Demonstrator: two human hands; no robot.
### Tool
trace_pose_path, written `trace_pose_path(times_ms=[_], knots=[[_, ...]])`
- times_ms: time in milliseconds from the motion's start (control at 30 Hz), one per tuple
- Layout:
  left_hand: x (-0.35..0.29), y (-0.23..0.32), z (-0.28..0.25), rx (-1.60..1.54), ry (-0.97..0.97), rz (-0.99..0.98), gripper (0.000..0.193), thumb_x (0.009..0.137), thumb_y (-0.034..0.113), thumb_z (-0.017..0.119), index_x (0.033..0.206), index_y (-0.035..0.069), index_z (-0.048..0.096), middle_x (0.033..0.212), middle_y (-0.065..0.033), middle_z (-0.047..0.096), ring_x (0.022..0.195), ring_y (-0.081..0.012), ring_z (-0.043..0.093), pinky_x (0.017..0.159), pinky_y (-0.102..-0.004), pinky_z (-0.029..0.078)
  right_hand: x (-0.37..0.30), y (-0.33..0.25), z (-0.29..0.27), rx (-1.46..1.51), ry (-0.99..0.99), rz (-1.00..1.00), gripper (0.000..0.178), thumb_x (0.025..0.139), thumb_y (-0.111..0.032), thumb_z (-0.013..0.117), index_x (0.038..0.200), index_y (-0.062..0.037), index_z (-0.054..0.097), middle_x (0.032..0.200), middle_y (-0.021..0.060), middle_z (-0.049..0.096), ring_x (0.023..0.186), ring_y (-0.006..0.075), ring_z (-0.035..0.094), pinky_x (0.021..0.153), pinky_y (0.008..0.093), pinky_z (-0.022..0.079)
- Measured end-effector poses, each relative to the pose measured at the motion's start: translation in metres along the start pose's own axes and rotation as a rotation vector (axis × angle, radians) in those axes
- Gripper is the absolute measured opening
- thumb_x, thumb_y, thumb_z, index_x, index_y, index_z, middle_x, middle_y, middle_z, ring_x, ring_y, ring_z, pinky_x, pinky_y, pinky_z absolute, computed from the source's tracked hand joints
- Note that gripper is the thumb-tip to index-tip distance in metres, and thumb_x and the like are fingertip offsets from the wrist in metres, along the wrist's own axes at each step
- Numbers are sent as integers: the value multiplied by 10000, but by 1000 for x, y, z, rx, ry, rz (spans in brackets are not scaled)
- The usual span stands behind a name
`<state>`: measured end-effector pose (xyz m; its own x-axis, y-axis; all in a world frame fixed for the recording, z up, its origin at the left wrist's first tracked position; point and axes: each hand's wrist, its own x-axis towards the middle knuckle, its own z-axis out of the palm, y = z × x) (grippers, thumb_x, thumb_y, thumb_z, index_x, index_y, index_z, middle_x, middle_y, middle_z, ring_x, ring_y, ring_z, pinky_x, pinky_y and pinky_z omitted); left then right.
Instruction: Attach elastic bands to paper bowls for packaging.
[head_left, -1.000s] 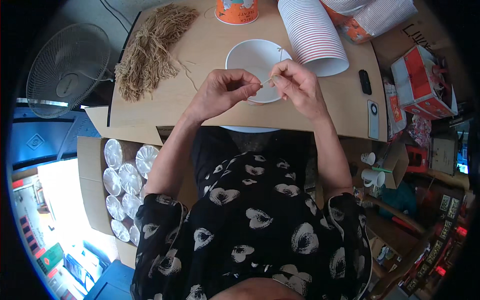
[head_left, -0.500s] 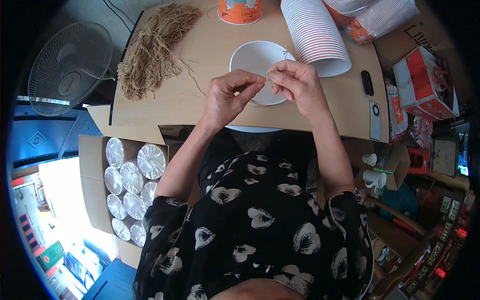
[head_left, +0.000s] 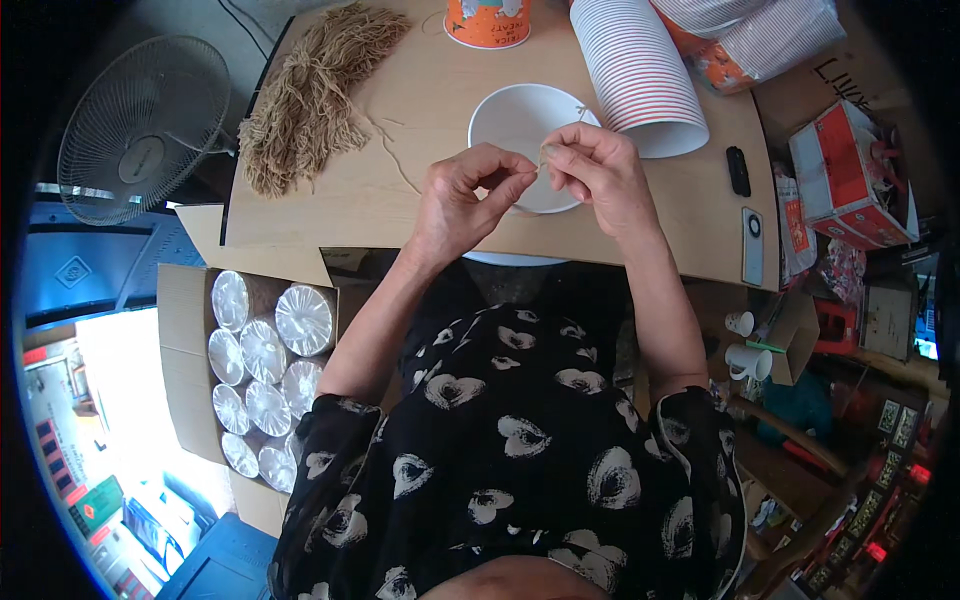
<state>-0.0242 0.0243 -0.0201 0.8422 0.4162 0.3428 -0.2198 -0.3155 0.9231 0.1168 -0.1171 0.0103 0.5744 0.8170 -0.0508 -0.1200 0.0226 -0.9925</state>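
Both hands meet over a white paper cup (head_left: 520, 135) lying on the pale wooden table (head_left: 400, 200), and between their pinched fingertips runs a short tan string (head_left: 541, 160), thin enough that only a fleck of it shows in the gap. The left hand (head_left: 460, 195) closes thumb on forefinger at one end; the right hand (head_left: 595, 165) nips the other end the same way, its remaining fingers curled loosely. By the look of it the string is featherlight, limp and fibrous, easy to lose, so it is best gripped close to its tip between the finger pads. The cup beneath the fingers seems thin-walled, smooth and easily dented. Beyond the left fingertips a shaggy bundle of the same tan strings (head_left: 310, 95) lies on the table; beyond the right fingertips a ribbed stack of nested cups (head_left: 635, 70) lies on its side, with an orange cup (head_left: 488, 22) further off
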Motion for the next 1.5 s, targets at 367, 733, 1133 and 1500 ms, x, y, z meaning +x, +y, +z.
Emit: trace_pose_path(times_ms=[367, 733, 1133, 1500], knots=[[-1, 0, -1, 30, 42, 86, 112, 868, 0, 743, 980, 9, 746, 903, -77, 725, 784, -136, 697, 688, -265, 564, -1, -3, 6, -16, -23, 8, 94, 935, -111, 675, 941, -19, 696, 684, 15, 634, 495, 18, 454, 433, 172, 300], [0, 5, -1, 109, 24, 176, 85, 865, -1, 743, 949, 11, 739, 862, -80, 683, 703, -144, 665, 635, -282, 546, -3, -4, 6, -16, -7, 14, 138, 944, -149, 668, 962, -14, 691, 682, 20, 627, 486, 22, 445, 429, 173, 296], [-2, 1, 5, 118, 40, 184, 113, 858, -21, 741, 967, 9, 753, 882, -85, 696, 713, -149, 675, 621, -277, 551, -4, -4, 8, -16, -29, 53, 137, 940, -133, 666, 950, 2, 688, 659, 18, 604, 495, 22, 452, 420, 175, 286], [-1, 8, -6, 122, -63, 59, 108, 910, 10, 701, 1010, -27, 715, 926, -84, 691, 785, -138, 659, 702, -272, 538, -7, -15, -2, -109, -116, -58, 125, 964, -132, 660, 980, -13, 694, 763, 11, 663, 583, 23, 515, 489, 178, 372]])
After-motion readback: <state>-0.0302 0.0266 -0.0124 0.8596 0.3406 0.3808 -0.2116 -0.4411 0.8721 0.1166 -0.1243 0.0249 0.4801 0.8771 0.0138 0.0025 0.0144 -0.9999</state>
